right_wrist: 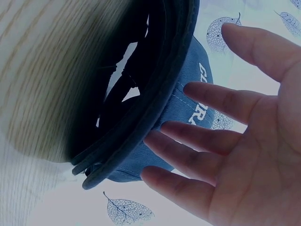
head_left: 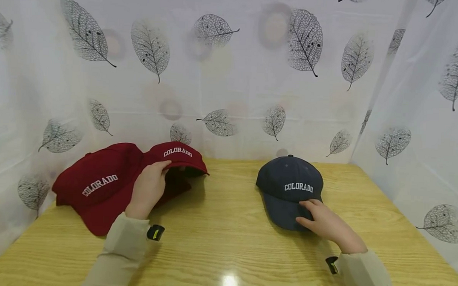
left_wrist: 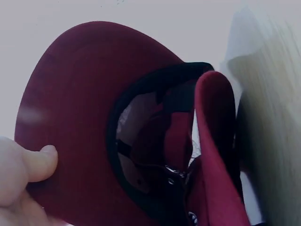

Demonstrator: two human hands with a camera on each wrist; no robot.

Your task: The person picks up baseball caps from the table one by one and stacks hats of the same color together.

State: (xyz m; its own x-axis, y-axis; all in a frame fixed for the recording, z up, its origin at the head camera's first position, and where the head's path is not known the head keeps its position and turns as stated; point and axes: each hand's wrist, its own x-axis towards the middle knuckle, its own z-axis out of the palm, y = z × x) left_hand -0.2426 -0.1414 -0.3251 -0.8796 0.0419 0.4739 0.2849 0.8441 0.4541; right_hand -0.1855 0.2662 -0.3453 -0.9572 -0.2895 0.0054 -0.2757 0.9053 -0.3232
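Observation:
My left hand (head_left: 148, 188) pinches the brim of a red cap (head_left: 178, 151) lettered COLORADO, and the brim is tipped up. In the left wrist view the thumb (left_wrist: 42, 162) lies on the underside of that brim, with the cap's dark inside showing. A second red cap (head_left: 100, 184) with the same lettering sits on the left, overlapping the first. On the right stands a navy cap (head_left: 290, 180), also lettered COLORADO, brim towards me. Fingers spread and nearly straight, my right hand (head_left: 327, 222) is at its brim. Several brim edges (right_wrist: 141, 122) lie one behind another in the right wrist view.
The caps stand on a wood-grain table (head_left: 217, 228), with its bare surface between the red and navy ones. A white curtain (head_left: 231, 87) printed with grey leaves hangs behind the table and along both sides.

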